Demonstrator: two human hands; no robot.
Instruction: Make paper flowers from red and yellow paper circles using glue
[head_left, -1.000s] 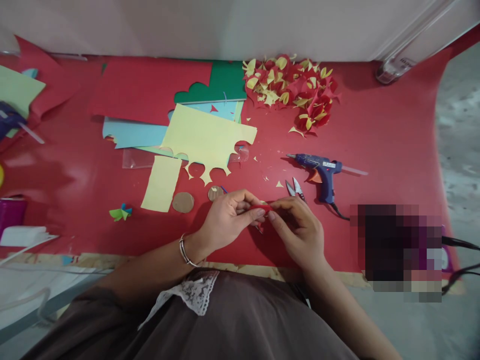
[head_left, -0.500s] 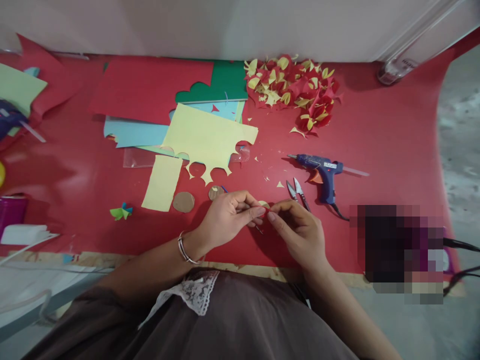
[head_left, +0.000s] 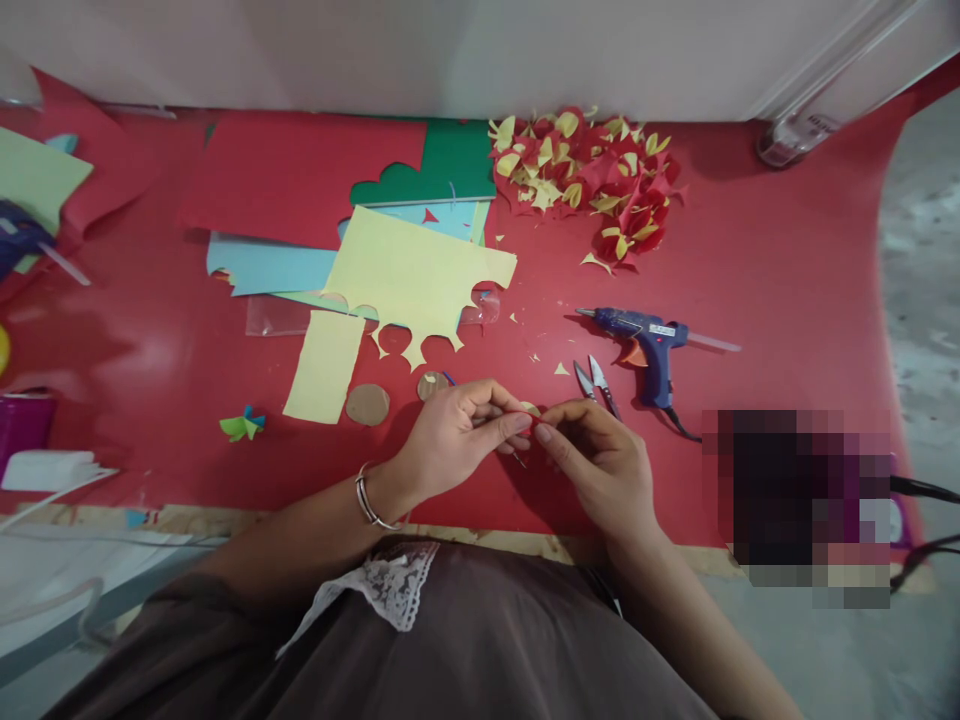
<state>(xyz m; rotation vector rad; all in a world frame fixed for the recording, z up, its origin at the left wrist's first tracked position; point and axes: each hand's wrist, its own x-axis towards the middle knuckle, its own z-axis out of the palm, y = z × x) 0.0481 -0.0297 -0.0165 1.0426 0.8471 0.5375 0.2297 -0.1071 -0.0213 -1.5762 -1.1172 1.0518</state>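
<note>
My left hand (head_left: 469,430) and my right hand (head_left: 600,455) meet over the front of the red table, fingertips nearly touching. Between them both pinch a small red paper piece (head_left: 535,421); its shape is mostly hidden by the fingers. A pale yellow bit (head_left: 529,408) shows just behind it. The tip of a thin rod (head_left: 520,460) pokes out below my left fingers. Beyond my right hand lie small snips (head_left: 597,385) with blades apart, and a blue glue gun (head_left: 649,345) on its side. Two round cardboard discs (head_left: 367,404) are left of my left hand.
Cut yellow paper (head_left: 409,270) lies over red (head_left: 307,170), blue and green sheets. A heap of red and yellow paper pieces (head_left: 585,170) sits at the back. A green and blue paper piece (head_left: 242,424) and white adapter (head_left: 49,469) are at left. A blurred dark patch covers the right.
Both hands hold almost the same place and grip. The view has shifted very slightly; nothing else has visibly moved.
</note>
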